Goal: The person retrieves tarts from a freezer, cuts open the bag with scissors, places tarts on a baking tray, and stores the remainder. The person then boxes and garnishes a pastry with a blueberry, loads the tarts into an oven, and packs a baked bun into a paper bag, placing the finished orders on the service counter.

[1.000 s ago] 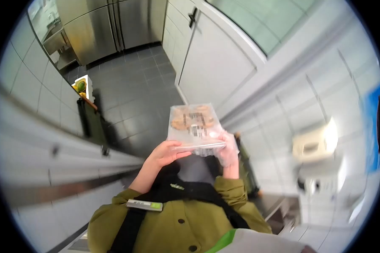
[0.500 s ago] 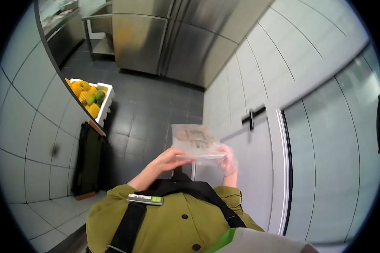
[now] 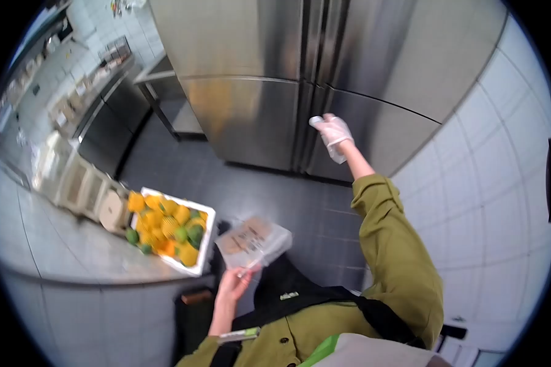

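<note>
Clear package (image 3: 251,241) held before steel doors (image 3: 245,119).
Left hand (image 3: 231,286): fingers pinching package's near edge. Gloved right hand (image 3: 335,136) near doors; finger state unclear.

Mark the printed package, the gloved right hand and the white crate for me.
Printed package (image 3: 250,241): head view, middle of its printed face.
Gloved right hand (image 3: 335,133): head view, middle of the hand.
White crate (image 3: 205,241): head view, on its rim.
</note>
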Motion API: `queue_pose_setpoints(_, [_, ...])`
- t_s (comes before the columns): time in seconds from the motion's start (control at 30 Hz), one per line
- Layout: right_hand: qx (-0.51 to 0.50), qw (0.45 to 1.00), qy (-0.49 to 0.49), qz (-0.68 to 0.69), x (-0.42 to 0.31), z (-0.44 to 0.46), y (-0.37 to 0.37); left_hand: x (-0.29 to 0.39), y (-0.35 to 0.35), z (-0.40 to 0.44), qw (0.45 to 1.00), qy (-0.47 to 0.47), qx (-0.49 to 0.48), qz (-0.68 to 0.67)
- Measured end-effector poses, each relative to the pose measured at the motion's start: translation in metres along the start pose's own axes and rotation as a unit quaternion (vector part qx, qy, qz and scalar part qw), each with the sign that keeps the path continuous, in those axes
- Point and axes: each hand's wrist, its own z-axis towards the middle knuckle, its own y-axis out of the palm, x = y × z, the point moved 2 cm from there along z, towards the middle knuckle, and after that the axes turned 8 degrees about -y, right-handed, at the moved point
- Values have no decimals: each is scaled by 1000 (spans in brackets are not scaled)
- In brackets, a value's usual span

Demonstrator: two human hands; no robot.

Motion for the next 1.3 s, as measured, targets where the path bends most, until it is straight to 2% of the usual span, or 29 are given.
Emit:
queue_pose_setpoints(0.03, [93,994,5,-60,14,43,14,25,-9,28,999,-38,1,-23])
queue_pose_setpoints(0.1, [108,989,102,27,35,115,33,74,42,44,996,-64,56,10])
queue_pose_setpoints(0.13, [124,985,103,60,33,141,39,99,51,60,992,-116,-20,-53])
queue_pose_setpoints(0.17, [138,980,112,85,37,153,41,120,63,70,987,-141,65,-44])
queue_pose_setpoints(0.2, [226,968,102,46,61,163,63,131,70,74,988,-129,83,9])
queue_pose_setpoints(0.23, [255,960,100,54,69,150,62,133,73,62,986,-117,99,62])
queue_pose_setpoints(0.3, [216,942,160,199,27,113,33,157,88,68,976,-187,111,8])
queue_pose_setpoints(0.37, [263,946,111,153,57,129,55,179,111,87,969,-153,85,173])
queue_pose_setpoints(0.4, [221,947,141,186,17,100,29,183,149,91,957,-115,90,252])
queue_pose_setpoints(0.43, [233,944,150,182,48,110,58,195,150,127,959,-137,101,229])
queue_pose_setpoints(0.5, [347,926,87,118,36,43,76,203,168,150,951,-242,117,150])
queue_pose_setpoints(0.53, [346,926,104,112,16,-3,66,198,184,155,940,-256,131,181])
queue_pose_setpoints(0.57, [358,923,75,118,15,-39,54,194,205,169,927,-267,150,214])
queue_pose_setpoints(0.6, [412,910,51,-26,25,-78,57,190,213,185,918,-261,89,286])
queue_pose_setpoints(0.63, [408,909,84,-24,37,-116,55,180,224,198,900,-231,58,365])
queue_pose_setpoints(0.7, [405,875,262,30,28,-196,37,176,237,211,868,-277,-25,411])
queue_pose_setpoints(0.73, [478,832,278,-36,13,-224,21,160,255,212,861,-265,6,434])
queue_pose_setpoints(0.77, [519,801,296,-26,20,-265,28,137,279,204,854,-247,38,456])
queue_pose_setpoints(0.8, [569,767,278,-104,44,-286,25,109,295,220,850,-240,6,468])
queue_pose_setpoints(0.83, [626,705,326,-66,80,-330,53,91,306,231,841,-233,14,488])
queue_pose_setpoints(0.9, [593,623,498,-111,135,-410,87,60,315,270,847,-232,-41,476])
queue_pose_setpoints(0.93, [469,640,489,-362,145,-410,80,50,323,279,851,-227,-76,467])
queue_pose_setpoints(0.97, [342,534,465,-617,153,-410,74,39,328,291,854,-221,-112,457])
queue_pose_setpoints(1.0, [303,489,648,-499,174,-425,72,27,332,303,857,-214,-146,446])
queue_pose_setpoints(1.03, [316,466,654,-506,187,-431,68,18,334,312,852,-186,-154,464])
queue_pose_setpoints(1.2, [394,474,597,-513,235,-440,61,8,326,358,822,-111,-294,475])
queue_pose_setpoints(1.3, [412,495,584,-494,249,-444,68,2,327,385,823,18,-242,514])
